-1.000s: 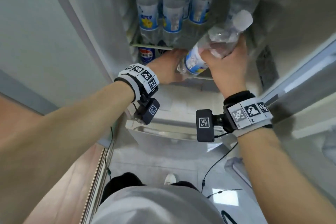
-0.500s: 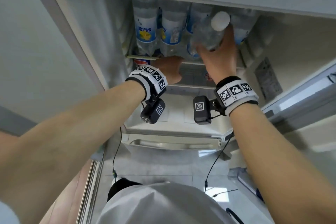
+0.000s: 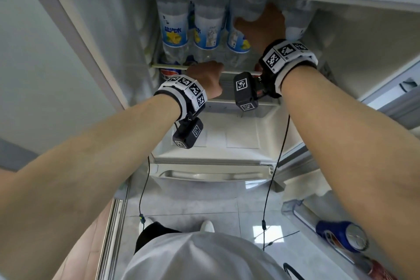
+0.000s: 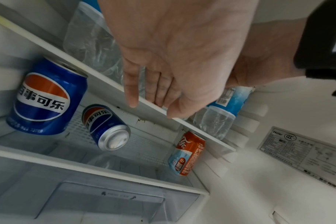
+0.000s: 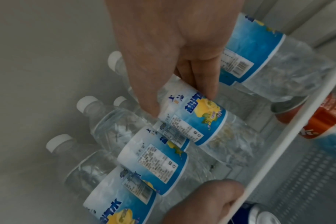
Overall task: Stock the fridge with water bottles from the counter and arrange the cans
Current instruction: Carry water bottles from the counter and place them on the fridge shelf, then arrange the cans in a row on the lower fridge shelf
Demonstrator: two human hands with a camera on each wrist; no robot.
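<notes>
Our right hand (image 5: pixel 173 50) reaches into the fridge, its grip grasping a water bottle (image 5: pixel 194 119) standing among others on the upper shelf (image 4: pixel 98 75). Our left hand (image 4: pixel 178 50) rests relaxed on that shelf's edge; below it sit three cans (image 4: pixel 105 127).

Right hand (image 3: pixel 263 27) grips the 3rd water bottle (image 3: pixel 238 36) on the shelf (image 3: pixel 168 66); left hand (image 3: pixel 208 78) rests at its edge.

Head camera up high, looking down both arms into the fridge (image 3: pixel 95 36), left wrist camera close under its palm, looking at the shelf (image 4: pixel 98 72) edge, right wrist camera close, above that shelf (image 5: pixel 290 128), all sharing it.
</notes>
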